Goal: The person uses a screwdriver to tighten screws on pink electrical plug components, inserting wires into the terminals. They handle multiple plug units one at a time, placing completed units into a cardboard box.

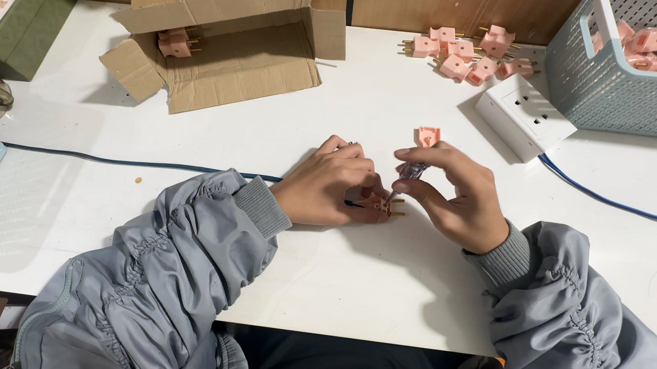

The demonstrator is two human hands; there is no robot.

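Left hand (330, 191) curled, knuckles up, pinning small pink plastic plug (382, 206) with brass prongs against white table (384, 280). Right hand (456, 193) pinches slim screwdriver (409, 173), clear handle, tip angled down onto plug. Second pink plug piece (429, 135) lies just beyond fingers. Smooth white socket block (525, 113) near, blue cable (620, 205) trailing right. Heap of pink plugs (468, 53) at table's far edge. Perforated pale-blue basket (620, 89) holds more. Flattened corrugated cardboard box (228, 44) far left, one plug inside.
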